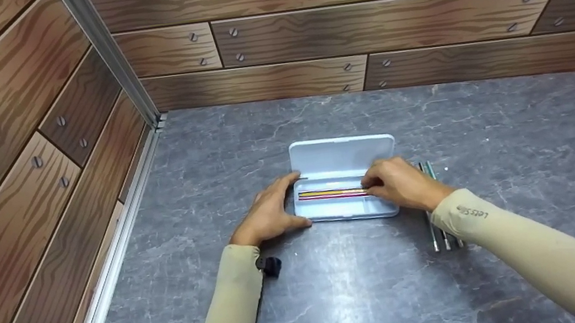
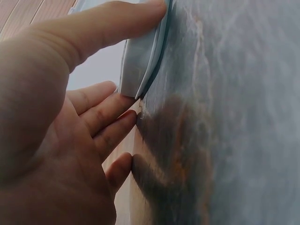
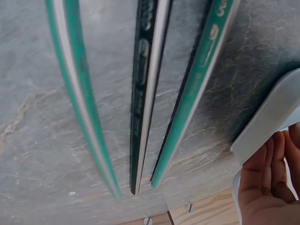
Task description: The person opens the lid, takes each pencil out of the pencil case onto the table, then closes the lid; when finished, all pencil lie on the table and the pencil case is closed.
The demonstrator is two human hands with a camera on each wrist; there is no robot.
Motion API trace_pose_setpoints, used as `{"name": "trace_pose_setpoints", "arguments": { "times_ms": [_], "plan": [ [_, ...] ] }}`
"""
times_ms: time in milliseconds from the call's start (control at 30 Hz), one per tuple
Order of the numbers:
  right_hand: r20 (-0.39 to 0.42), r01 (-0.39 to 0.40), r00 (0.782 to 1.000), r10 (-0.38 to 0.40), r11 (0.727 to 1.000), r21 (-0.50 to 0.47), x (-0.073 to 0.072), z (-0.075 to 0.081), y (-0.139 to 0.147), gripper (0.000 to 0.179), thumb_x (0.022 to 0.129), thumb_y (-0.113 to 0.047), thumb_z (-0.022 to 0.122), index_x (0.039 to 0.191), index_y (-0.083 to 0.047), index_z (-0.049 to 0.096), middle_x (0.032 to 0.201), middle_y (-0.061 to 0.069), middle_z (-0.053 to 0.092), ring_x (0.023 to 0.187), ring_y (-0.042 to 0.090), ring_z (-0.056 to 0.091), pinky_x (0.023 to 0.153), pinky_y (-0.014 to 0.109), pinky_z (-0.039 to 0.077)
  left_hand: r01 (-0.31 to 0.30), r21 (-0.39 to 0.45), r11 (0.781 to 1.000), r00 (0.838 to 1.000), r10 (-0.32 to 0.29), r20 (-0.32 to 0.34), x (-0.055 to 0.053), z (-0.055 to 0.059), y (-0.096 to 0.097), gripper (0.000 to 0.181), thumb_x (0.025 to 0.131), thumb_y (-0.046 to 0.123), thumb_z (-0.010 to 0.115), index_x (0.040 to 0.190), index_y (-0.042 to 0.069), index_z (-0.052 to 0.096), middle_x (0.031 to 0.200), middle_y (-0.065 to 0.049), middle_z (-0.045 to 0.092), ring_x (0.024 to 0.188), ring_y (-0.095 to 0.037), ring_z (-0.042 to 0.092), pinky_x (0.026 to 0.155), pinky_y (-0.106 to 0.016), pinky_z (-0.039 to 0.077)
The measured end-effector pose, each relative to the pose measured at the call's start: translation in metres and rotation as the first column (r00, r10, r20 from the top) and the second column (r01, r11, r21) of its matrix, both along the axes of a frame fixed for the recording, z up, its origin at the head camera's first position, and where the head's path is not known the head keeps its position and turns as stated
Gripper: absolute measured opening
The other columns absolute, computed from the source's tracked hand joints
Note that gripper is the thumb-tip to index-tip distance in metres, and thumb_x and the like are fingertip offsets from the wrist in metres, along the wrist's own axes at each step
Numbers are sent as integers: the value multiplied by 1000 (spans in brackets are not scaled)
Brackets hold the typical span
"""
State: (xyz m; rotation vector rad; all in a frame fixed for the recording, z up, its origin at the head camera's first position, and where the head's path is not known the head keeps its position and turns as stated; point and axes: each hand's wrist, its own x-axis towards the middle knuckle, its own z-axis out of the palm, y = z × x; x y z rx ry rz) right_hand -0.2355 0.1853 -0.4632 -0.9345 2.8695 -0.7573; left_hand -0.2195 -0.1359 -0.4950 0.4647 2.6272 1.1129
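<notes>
A light-blue pencil case point(image 1: 343, 155) lies on the table with its lid tipped back. Inside its tray several red and yellow pencils point(image 1: 325, 194) lie lengthwise. My left hand point(image 1: 266, 214) holds the case's left end, thumb on the front edge and index finger at the back corner. In the left wrist view the thumb point(image 2: 108, 28) lies along the case wall point(image 2: 138, 65), and the other fingers extend below it. My right hand point(image 1: 401, 182) reaches in over the right end, its bent fingertips pinching the pencils' ends. In the right wrist view its fingers point(image 3: 267, 173) are partly hidden by the case.
To the right of the case, partly under my right forearm, lie three pencils: a dark one point(image 3: 145, 93) between a green one point(image 3: 77, 84) and another green one point(image 3: 197, 84). Wood-patterned walls point(image 1: 271, 36) enclose the grey marbled table point(image 1: 295, 305) at the back and left.
</notes>
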Motion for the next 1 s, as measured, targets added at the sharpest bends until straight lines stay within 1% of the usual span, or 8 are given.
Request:
{"name": "trace_pose_setpoints", "arguments": {
  "times_ms": [200, 333, 433, 533, 733, 867, 1000],
  "plan": [
    [21, 9, 1000, -9, 1000, 4, 0, 1, -1, 16, 94, 2, 83, 110, 3, 85, 103, 19, 83, 98, 38, 81, 94, 54, 68, -2, 3, 1000, 1000, 2, -9, 0, 0, -1, 109, 86, 29, 99, 176, 21, 37, 182, -8, 39, 172, -34, 31, 144, -56, 17],
    [18, 6, 1000, -6, 1000, -1, -1, -1, -1, 15, 93, 1, 83, 108, 4, 85, 100, 18, 82, 93, 34, 80, 89, 52, 68, 7, 12, 1000, 1000, -7, -6, 2, -1, 0, 109, 87, 29, 99, 176, 20, 37, 182, -9, 40, 172, -36, 32, 144, -56, 17],
    [4, -3, 1000, 3, 1000, -4, -2, -2, 0, 12, 93, 1, 84, 105, 3, 85, 98, 16, 79, 91, 31, 77, 87, 52, 67, 11, 14, 1000, 1000, -11, -2, 2, -1, 0, 108, 87, 30, 98, 176, 21, 36, 182, -10, 40, 172, -36, 32, 144, -56, 16],
    [-17, 0, 1000, 0, 1000, -10, -1, -3, 0, 10, 93, 1, 84, 103, 2, 85, 98, 14, 78, 93, 32, 76, 89, 52, 66, 9, 9, 1000, 1000, -9, -4, 1, 0, 0, 109, 87, 30, 98, 176, 22, 36, 182, -9, 39, 172, -35, 31, 144, -56, 15],
    [-61, 19, 998, -21, 999, -36, 2, -6, 0, 8, 95, 0, 83, 102, -1, 86, 96, 12, 80, 91, 30, 77, 87, 52, 67, 1, 9, 1000, 1000, -1, -10, -1, 0, -1, 109, 86, 29, 99, 176, 20, 37, 182, -10, 40, 172, -35, 31, 144, -56, 16],
    [-54, 30, 998, -33, 998, -56, 4, -7, 0, 8, 96, -4, 84, 104, -4, 87, 95, 8, 80, 89, 25, 77, 84, 47, 67, -3, 7, 1000, 1000, 3, 3, 0, -1, -1, 110, 86, 30, 99, 176, 22, 37, 182, -9, 39, 172, -35, 31, 144, -56, 15],
    [-21, 53, 998, -56, 994, -98, 5, -8, 0, 6, 97, -6, 85, 102, -7, 88, 94, 5, 81, 86, 18, 74, 80, 34, 64, 0, 4, 1000, 1000, 0, -3, 0, -1, 0, 110, 86, 29, 99, 176, 21, 37, 182, -9, 40, 172, -35, 33, 144, -56, 15]
  ]
}}
